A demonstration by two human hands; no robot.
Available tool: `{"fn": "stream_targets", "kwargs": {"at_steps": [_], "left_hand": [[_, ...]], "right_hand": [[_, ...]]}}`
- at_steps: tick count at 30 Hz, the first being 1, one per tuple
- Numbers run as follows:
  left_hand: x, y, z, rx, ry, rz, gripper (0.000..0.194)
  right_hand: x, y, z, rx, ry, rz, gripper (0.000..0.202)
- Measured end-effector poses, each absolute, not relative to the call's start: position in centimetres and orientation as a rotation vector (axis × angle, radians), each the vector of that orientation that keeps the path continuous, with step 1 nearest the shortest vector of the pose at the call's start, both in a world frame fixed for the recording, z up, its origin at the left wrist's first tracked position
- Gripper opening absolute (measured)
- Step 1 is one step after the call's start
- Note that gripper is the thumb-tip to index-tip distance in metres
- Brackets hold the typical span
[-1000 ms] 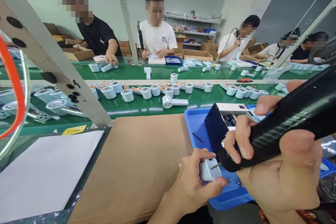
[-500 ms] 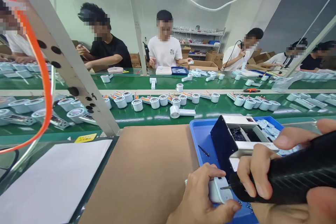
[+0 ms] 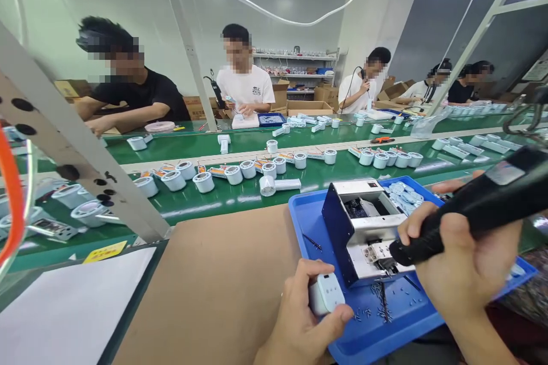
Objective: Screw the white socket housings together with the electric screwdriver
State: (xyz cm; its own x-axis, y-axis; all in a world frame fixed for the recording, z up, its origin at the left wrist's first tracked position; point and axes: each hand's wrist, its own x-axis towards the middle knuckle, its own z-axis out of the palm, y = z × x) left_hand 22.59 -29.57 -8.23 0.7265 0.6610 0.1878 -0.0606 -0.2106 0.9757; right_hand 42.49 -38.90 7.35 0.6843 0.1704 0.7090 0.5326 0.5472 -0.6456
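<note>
My left hand is closed round a pale blue plastic fan handle, its end face with small holes turned up toward me. The rest of that piece is hidden by my fingers and palm. In my right hand is a black electric screwdriver, slanting down to the left. The screwdriver's nose is at the front of a white and black screw feeder, over its metal outlet; the bit itself is hard to make out. The feeder stands in a blue tray, with loose screws in front of it.
Pale blue plastic pieces lie in the tray behind the feeder. Brown cardboard and white paper cover the bench to the left. Beyond runs a green conveyor with several fan bodies. A slanted metal post rises at left. Co-workers sit opposite.
The screwdriver has left the fan handle's end face and moved to the feeder's outlet. My left hand still grips the handle, shifted slightly left. The view has swung right.
</note>
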Motion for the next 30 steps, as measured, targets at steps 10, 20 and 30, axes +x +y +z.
{"fn": "stream_targets", "kwargs": {"at_steps": [10, 20, 30], "left_hand": [[22.8, -29.1, -6.7, 1.629, 0.380, 0.738, 0.077], [22.6, -29.0, -5.3, 1.630, 0.361, 0.690, 0.074], [22.8, -29.1, -6.2, 1.725, 0.383, 0.683, 0.075]], "right_hand": [[44.2, -39.6, 4.3, -1.040, -0.895, -0.150, 0.018], [35.8, -37.8, 12.4, -0.781, -0.598, 0.085, 0.059], [35.4, -36.8, 10.6, -0.762, -0.735, 0.193, 0.047]]}}
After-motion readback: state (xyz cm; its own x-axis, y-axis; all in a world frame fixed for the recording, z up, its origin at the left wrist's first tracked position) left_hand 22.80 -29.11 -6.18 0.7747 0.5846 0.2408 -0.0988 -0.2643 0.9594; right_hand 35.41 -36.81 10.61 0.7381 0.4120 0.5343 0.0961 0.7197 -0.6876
